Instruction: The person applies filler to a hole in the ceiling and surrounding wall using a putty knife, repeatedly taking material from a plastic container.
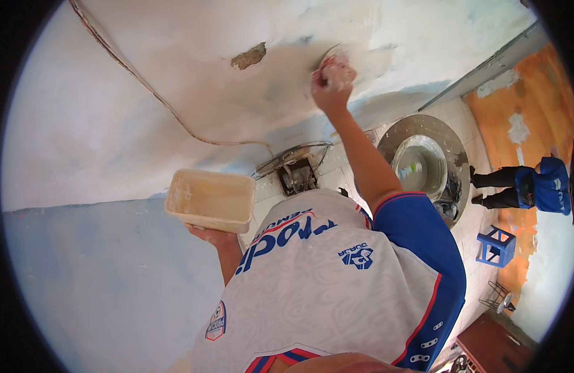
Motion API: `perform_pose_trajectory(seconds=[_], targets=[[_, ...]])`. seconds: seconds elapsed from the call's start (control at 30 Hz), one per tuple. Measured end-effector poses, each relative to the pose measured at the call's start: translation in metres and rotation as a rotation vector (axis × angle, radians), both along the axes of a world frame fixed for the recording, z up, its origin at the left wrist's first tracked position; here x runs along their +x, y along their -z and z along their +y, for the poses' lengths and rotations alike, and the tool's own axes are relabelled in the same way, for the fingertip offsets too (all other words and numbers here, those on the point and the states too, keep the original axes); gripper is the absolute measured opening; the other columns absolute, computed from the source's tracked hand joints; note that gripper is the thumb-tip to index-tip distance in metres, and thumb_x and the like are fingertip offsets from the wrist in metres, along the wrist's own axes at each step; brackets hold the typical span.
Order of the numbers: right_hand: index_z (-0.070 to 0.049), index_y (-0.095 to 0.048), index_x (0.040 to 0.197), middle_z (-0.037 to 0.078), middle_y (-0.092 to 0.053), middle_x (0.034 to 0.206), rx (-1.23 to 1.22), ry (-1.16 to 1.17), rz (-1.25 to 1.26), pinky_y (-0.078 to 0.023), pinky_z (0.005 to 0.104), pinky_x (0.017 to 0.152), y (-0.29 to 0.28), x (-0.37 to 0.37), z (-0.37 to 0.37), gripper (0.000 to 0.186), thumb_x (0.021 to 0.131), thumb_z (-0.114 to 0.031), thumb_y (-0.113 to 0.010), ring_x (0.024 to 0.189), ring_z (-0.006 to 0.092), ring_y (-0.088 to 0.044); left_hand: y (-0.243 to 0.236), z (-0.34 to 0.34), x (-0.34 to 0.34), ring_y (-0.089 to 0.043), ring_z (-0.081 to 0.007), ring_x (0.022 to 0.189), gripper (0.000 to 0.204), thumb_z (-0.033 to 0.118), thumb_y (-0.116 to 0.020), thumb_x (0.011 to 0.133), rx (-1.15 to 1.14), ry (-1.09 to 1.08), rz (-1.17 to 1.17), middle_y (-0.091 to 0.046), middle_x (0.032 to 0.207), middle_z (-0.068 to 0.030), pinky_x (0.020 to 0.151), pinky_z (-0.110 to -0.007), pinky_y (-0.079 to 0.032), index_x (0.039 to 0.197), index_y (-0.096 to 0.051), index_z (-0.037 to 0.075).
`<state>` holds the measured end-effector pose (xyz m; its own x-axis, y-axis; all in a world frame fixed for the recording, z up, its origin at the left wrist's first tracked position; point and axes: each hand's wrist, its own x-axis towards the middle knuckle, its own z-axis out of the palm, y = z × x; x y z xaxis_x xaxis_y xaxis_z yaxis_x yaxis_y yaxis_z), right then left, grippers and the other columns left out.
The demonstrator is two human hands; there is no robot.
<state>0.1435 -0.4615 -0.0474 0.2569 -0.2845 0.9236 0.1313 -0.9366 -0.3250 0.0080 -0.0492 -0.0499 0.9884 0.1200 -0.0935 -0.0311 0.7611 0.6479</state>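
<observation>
My right hand [332, 87], smeared with white, is raised against the pale wall [194, 62]. Its fingers are closed on a small reddish tool [337, 57] with a thin curved edge, pressed to the surface; the hand hides most of it, and its exact kind is unclear. Around it the plaster looks greyish and patchy. My left hand [214, 236] supports a rectangular, cream plastic tub [215, 222] from below, close to my body. Pale smears coat the tub's inside walls. The fingers beneath it are mostly hidden.
A chipped hole [248, 56] marks the wall, and a cable [151, 87] runs down it to an open box [297, 176]. At right are a large basin [422, 165], a blue stool [497, 246] and a person in blue [551, 186] by an orange wall.
</observation>
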Motion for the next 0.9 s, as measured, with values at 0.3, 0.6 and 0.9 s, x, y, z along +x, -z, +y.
perform_pose_trajectory(seconds=[0.3,0.6,0.9], targets=[[-0.011,-0.054,0.071,0.005,-0.061,0.069,0.092,0.140,0.017,-0.040,0.0443,0.078,0.009,-0.052,0.013,0.019,0.070,0.002,-0.068,0.058,0.0271,-0.053,-0.008,-0.004,-0.009,-0.049,-0.0293,0.137,0.071,0.066,-0.041,0.100,-0.023,-0.012,0.026,-0.047,0.154,-0.0050,0.112,-0.049,-0.046,0.154,-0.041,0.019],[-0.015,-0.063,0.077,0.004,-0.070,0.090,-0.059,-0.244,0.171,-0.039,0.0503,0.085,0.012,-0.015,0.058,0.026,0.067,-0.023,-0.085,0.094,0.0272,-0.066,-0.009,-0.010,-0.007,-0.050,-0.0295,0.136,0.072,0.066,-0.042,0.099,-0.055,0.032,-0.017,-0.048,0.153,-0.0056,0.112,-0.049,-0.047,0.153,-0.042,0.018],[-0.004,-0.049,0.071,0.009,-0.052,0.069,0.277,0.133,0.072,-0.040,0.0427,0.069,-0.018,-0.074,0.001,0.016,0.075,0.003,-0.063,0.073,0.0268,-0.053,0.003,0.001,-0.008,-0.051,-0.0287,0.135,0.068,0.062,-0.039,0.101,-0.077,-0.060,0.034,-0.050,0.150,-0.0047,0.111,-0.048,-0.047,0.151,-0.044,0.017]])
